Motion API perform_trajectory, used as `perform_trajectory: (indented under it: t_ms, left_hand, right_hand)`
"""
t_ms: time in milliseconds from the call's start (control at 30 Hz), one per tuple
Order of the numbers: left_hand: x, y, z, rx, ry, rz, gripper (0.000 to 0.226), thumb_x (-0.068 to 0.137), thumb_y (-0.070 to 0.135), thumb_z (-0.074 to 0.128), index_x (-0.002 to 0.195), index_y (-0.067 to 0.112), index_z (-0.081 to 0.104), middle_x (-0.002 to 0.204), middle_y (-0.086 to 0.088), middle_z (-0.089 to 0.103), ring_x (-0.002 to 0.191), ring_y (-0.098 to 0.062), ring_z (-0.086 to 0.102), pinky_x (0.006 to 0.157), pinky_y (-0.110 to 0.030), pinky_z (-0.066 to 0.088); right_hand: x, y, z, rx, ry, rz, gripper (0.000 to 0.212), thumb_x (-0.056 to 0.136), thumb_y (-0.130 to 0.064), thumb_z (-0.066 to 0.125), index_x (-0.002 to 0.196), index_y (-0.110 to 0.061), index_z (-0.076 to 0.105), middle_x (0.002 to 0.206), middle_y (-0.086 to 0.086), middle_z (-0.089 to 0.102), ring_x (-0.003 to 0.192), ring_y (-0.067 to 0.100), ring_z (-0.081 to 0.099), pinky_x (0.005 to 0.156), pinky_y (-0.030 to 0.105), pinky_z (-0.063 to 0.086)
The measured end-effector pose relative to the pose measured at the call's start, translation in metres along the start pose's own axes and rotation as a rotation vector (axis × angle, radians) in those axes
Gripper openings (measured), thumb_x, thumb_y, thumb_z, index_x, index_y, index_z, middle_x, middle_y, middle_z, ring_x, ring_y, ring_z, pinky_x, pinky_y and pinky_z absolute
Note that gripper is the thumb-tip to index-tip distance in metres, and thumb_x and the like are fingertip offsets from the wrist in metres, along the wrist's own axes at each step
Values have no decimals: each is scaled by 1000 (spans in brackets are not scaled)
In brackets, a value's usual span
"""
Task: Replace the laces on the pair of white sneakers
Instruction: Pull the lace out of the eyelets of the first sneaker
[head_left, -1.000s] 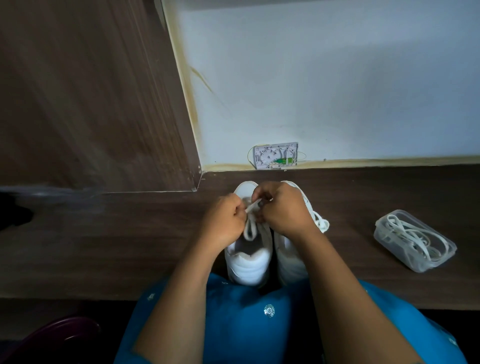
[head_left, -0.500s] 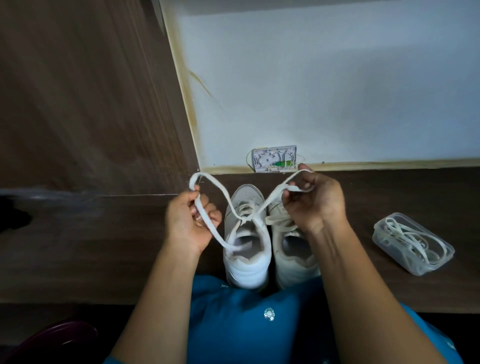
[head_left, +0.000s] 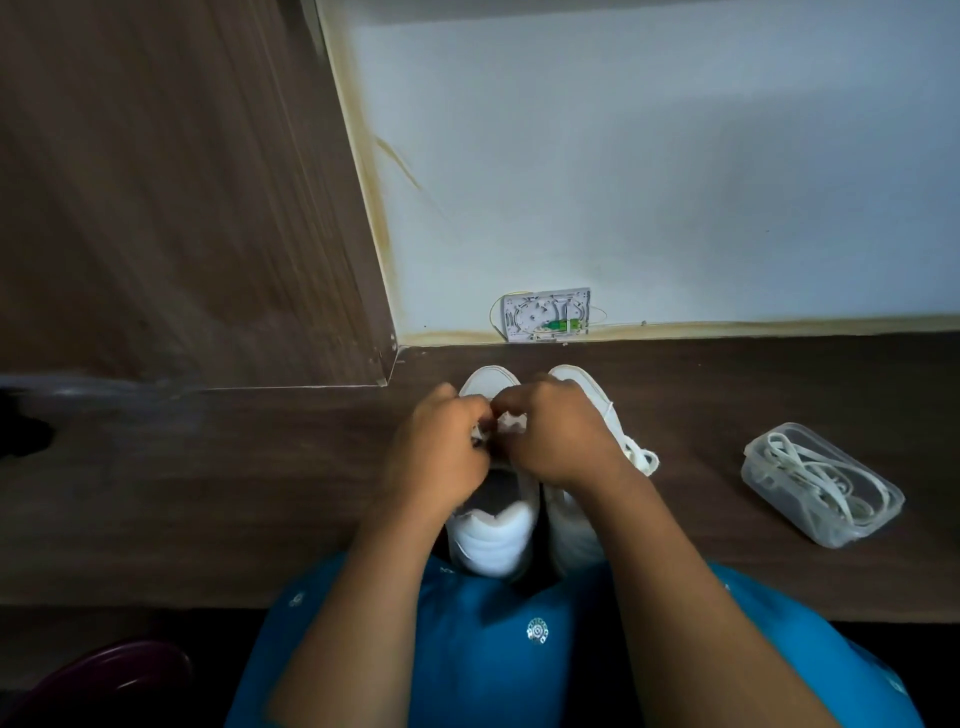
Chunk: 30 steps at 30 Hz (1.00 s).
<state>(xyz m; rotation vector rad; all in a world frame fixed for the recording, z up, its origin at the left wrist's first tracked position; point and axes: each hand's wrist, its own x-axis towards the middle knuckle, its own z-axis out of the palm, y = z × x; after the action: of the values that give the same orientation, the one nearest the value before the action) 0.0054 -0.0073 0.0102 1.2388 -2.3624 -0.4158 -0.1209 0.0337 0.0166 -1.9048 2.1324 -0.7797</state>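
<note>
Two white sneakers stand side by side on the dark wooden desk (head_left: 208, 493), toes toward the wall. Over the left sneaker (head_left: 491, 540) both my hands are bunched together. My left hand (head_left: 441, 452) and my right hand (head_left: 556, 436) each pinch the white lace (head_left: 511, 422) above the shoe's eyelets, fingers curled. Most of that lace is hidden under my fingers. The right sneaker (head_left: 597, 395) lies partly under my right wrist, with its own lace bow (head_left: 641, 460) hanging at its right side.
A clear plastic box (head_left: 823, 486) with several coiled white laces sits on the desk at the right. A small wall socket plate (head_left: 545, 314) is on the white wall behind the shoes. A wooden panel rises at the left. My blue garment fills the near edge.
Half a second ago my hands were apart and raised, stretching the lace ends outward. They have come back together low over the left sneaker's tongue.
</note>
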Motion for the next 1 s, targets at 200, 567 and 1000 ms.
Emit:
perform_trajectory:
  t_ms: [200, 567, 1000]
  left_hand:
    - [-3, 12, -4, 112, 142, -35, 12, 79, 13, 55, 90, 13, 60, 94, -8, 61, 88, -33, 57, 70, -38, 45]
    - [0, 4, 6, -61, 153, -100, 17, 72, 3, 58, 70, 20, 56, 83, -3, 54, 77, -28, 56, 63, -36, 45]
    - [0, 5, 9, 52, 98, -38, 12, 74, 13, 57, 84, 17, 54, 86, -6, 63, 82, -33, 58, 62, -36, 45]
  right_hand:
    - [-2, 0, 3, 56, -51, 22, 20, 77, -17, 61, 94, -22, 70, 98, 3, 69, 94, 21, 62, 79, 32, 50]
    - [0, -1, 14, -49, 18, -35, 16, 79, -21, 61, 94, -23, 66, 92, 8, 60, 90, 30, 57, 64, 28, 39]
    - [6, -1, 10, 140, -20, 87, 17, 78, -6, 60, 88, -10, 74, 94, 11, 71, 91, 26, 63, 76, 32, 48]
